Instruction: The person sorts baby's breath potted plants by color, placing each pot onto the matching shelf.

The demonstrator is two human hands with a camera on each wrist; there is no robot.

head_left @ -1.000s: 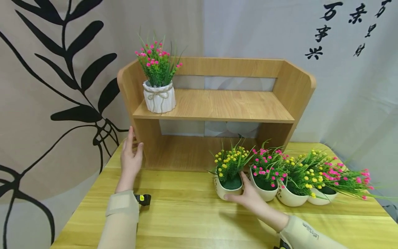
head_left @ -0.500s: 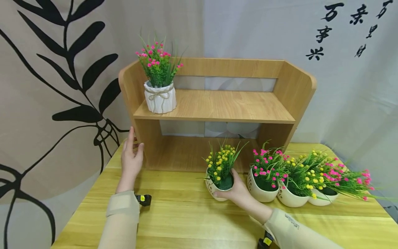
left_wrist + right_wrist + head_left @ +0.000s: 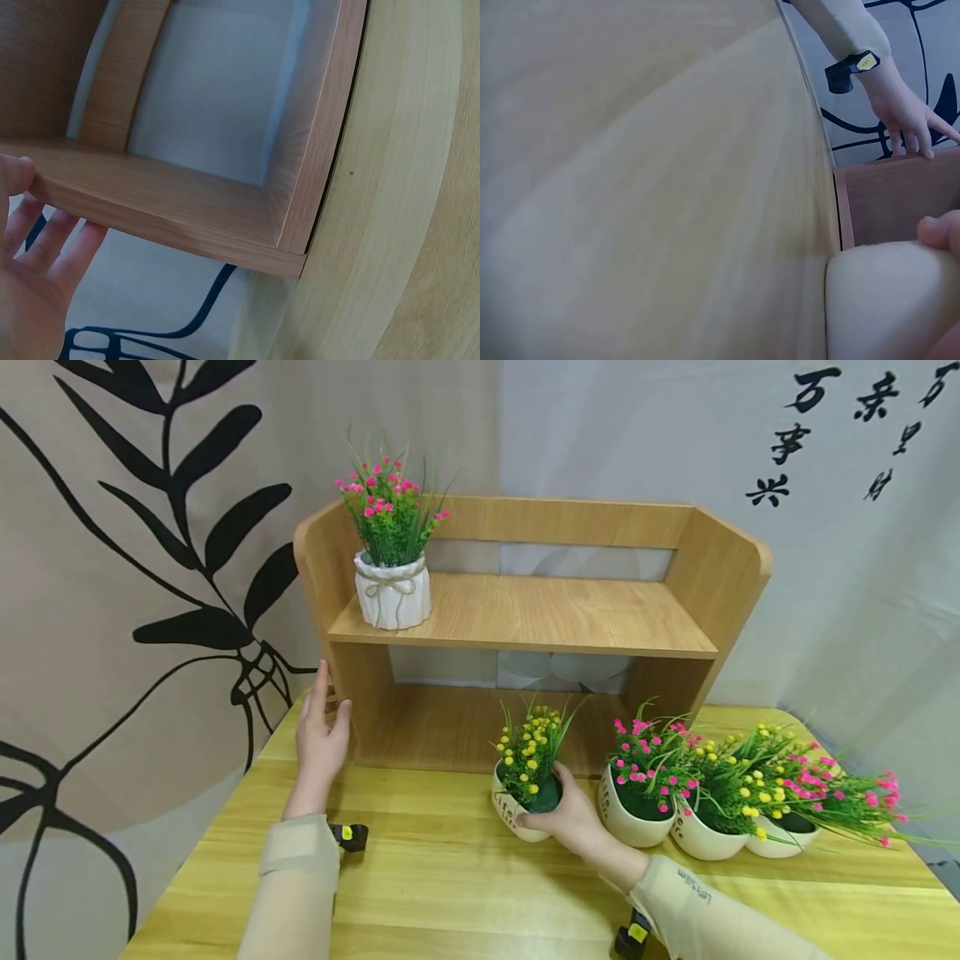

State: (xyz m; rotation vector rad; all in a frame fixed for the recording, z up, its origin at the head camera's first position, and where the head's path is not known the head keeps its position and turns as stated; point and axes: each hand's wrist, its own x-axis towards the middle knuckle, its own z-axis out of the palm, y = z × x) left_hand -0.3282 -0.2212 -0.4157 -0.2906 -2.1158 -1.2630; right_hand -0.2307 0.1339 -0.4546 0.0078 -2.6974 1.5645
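My right hand grips the right side of a white pot with yellow artificial flowers, thumb at the front and fingers behind. This potted plant stands just in front of a two-tier wooden shelf. Part of the same pot fills the corner of the right wrist view. My left hand touches the outer face of the shelf's left side panel, its fingers extended. Seen from the left wrist, the fingers lie along the panel's outer side, with the thumb near its front edge.
To the right stand several more white pots, among them one with pink flowers and one with yellow flowers. A white pot tied with twine sits on the upper tier's left end. Everything rests on a wooden table before a printed curtain.
My right hand has moved left with the yellow-flowered potted plant, away from the pink-flowered one, and has turned its pot so lettering shows. My left hand stays at the shelf's side.
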